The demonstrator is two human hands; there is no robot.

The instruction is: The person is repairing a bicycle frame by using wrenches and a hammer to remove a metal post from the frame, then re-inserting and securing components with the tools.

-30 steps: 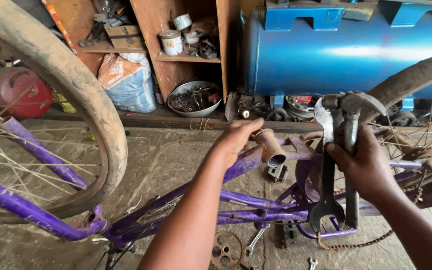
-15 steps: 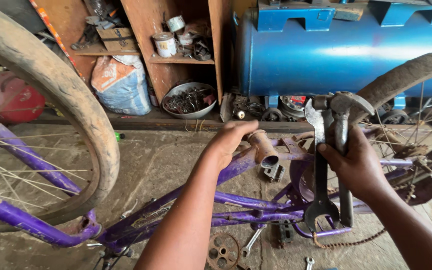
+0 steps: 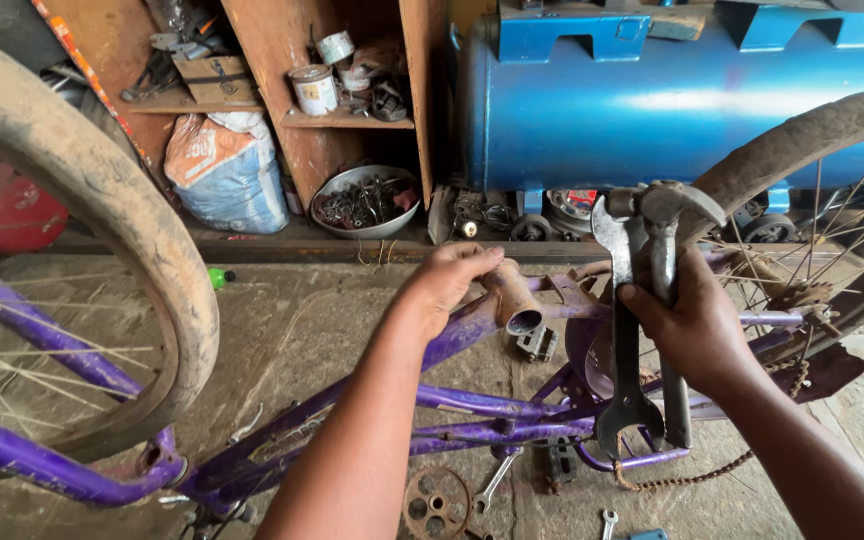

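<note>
A purple bicycle frame (image 3: 472, 405) lies upside down over the concrete floor. My left hand (image 3: 444, 283) rests on its rusty bottom bracket shell (image 3: 512, 297), fingers curled on top. My right hand (image 3: 694, 325) grips two tools upright together, just right of the shell: a long double-ended steel wrench (image 3: 622, 330) and a hammer (image 3: 670, 290) with its metal head up. A loose rusty chain (image 3: 692, 475) hangs below the right hand.
The front wheel (image 3: 102, 220) stands at left, the rear wheel (image 3: 812, 150) at right. A sprocket (image 3: 436, 502), small wrenches (image 3: 497, 478) and a pedal (image 3: 536, 343) lie on the floor. Behind are a blue tank (image 3: 632, 110), wooden shelves (image 3: 282, 90), a metal bowl (image 3: 362, 200) and a sack (image 3: 224, 170).
The view has shifted slightly. My right hand has moved the wrench and hammer a little left, closer to the bottom bracket. My left hand stays on the shell.
</note>
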